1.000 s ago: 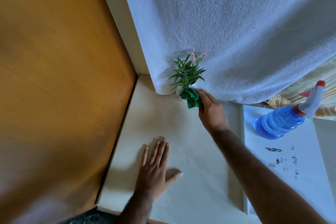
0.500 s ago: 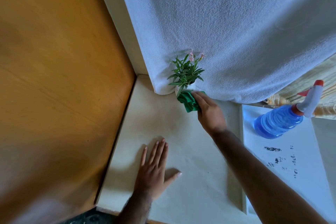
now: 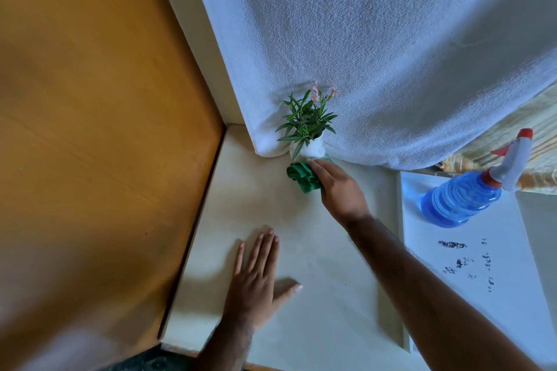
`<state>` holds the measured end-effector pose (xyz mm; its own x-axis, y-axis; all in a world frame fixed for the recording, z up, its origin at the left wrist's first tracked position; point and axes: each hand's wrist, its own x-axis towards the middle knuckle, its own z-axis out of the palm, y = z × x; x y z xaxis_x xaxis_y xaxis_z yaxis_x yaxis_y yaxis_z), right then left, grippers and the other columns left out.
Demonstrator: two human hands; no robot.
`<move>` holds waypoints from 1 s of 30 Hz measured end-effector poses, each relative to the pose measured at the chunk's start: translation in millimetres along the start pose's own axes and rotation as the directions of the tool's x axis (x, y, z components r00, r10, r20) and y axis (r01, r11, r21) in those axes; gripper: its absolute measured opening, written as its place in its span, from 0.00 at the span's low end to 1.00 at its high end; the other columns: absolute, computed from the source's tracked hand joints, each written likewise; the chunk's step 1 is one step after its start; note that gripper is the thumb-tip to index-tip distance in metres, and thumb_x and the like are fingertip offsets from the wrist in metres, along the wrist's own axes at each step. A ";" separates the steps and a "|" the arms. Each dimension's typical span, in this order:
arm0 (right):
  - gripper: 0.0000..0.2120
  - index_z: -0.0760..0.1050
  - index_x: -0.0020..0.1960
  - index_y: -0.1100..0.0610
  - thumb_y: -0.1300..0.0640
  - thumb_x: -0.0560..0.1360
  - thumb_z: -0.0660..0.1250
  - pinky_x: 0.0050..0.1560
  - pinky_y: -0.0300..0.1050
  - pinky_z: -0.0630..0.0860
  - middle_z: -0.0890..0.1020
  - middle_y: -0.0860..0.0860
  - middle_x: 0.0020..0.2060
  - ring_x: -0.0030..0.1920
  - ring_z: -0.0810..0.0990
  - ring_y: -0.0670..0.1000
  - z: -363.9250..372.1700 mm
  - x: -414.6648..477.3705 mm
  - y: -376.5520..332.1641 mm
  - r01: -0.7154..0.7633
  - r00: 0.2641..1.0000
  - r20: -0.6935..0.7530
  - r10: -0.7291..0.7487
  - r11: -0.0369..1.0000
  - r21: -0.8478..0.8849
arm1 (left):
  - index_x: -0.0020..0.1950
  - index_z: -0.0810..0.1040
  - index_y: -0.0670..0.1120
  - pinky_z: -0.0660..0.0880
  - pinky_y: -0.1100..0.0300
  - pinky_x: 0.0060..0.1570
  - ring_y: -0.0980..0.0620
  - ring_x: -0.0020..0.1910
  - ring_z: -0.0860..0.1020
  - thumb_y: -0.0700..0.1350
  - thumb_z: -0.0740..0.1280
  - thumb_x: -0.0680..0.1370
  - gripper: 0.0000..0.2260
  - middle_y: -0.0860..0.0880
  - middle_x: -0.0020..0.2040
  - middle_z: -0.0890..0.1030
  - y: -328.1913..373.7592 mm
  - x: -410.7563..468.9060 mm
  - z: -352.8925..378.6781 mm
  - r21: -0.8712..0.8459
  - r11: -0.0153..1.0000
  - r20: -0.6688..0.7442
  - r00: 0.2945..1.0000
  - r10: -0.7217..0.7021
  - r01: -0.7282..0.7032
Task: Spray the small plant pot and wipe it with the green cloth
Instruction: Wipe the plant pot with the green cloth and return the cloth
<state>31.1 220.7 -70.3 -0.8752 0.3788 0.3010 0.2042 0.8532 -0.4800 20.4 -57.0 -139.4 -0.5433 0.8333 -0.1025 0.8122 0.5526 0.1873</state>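
Where the cream ledge (image 3: 316,250) meets the hanging white textured cloth (image 3: 391,54), the small plant pot (image 3: 312,149) stands upright, its back pressed into the fabric.

Position: the pot sits just beyond the right hand (image 3: 337,190), at that hand's fingertips. The green cloth (image 3: 303,175) lies bunched on the ledge directly in front of the pot's base, between pot and palm; whether cloth touches pot cannot be told. The left hand (image 3: 256,277) is well apart from the pot, nearer the viewer.

Hands: right hand curled over the green cloth, gripping its right side, fingers extended toward the pot. Left hand flat on the ledge, palm down, fingers together, thumb splayed outward, holding nothing.

Pot: white, small, rounded, partly screened by drooping leaves. Plant: narrow dark-green leaves in a spray, with two pale pink blooms at the top.

Also present: blue spray bottle (image 3: 464,199) with white and red trigger head, standing to the right on a white surface (image 3: 482,295), clear of both hands. An orange-brown wooden panel (image 3: 90,129) flanks the ledge on the left.
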 end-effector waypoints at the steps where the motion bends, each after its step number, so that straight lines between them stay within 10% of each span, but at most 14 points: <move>1: 0.27 0.78 0.68 0.63 0.75 0.70 0.68 0.61 0.47 0.75 0.81 0.58 0.63 0.62 0.80 0.59 -1.2 3.3 -2.6 0.035 0.999 -0.016 -0.035 0.999 -0.003 | 0.83 0.49 0.44 0.53 0.37 0.77 0.48 0.83 0.50 0.75 0.54 0.77 0.47 0.46 0.85 0.52 0.0 -0.1 -0.1 0.006 1.000 0.004 1.000 -0.003 0.003; 14: 0.25 0.78 0.67 0.63 0.75 0.71 0.68 0.56 0.51 0.79 0.81 0.59 0.63 0.61 0.81 0.61 4.2 -9.2 12.1 -0.034 0.994 0.108 0.035 0.999 -0.012 | 0.83 0.49 0.44 0.53 0.37 0.78 0.47 0.83 0.50 0.75 0.52 0.77 0.46 0.46 0.84 0.51 -1.0 -0.8 -3.0 0.009 1.000 0.034 0.999 -0.003 0.003; 24: 0.25 0.79 0.66 0.64 0.76 0.70 0.68 0.61 0.54 0.77 0.82 0.60 0.63 0.63 0.80 0.62 -65.2 -42.6 -4.6 0.180 0.983 0.061 -0.173 0.975 -0.133 | 0.83 0.48 0.43 0.48 0.38 0.77 0.43 0.82 0.50 0.76 0.49 0.77 0.46 0.43 0.84 0.49 1.4 0.3 -17.1 0.014 1.000 0.122 0.993 -0.010 0.009; 30: 0.30 0.78 0.67 0.64 0.80 0.67 0.70 0.62 0.57 0.78 0.80 0.59 0.65 0.66 0.79 0.61 -121.4 -128.9 19.1 -0.023 0.998 -0.060 0.013 0.985 -0.172 | 0.79 0.62 0.37 0.61 0.32 0.74 0.38 0.78 0.64 0.74 0.46 0.77 0.47 0.38 0.80 0.62 7.6 1.1 -25.2 -0.039 0.999 0.103 0.994 0.028 -0.024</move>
<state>201.1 231.7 -18.2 -0.8447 0.4104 0.3437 0.2967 0.8933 -0.3376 20.6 -52.3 -113.4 -0.4958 0.8456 -0.1976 0.8157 0.5316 0.2280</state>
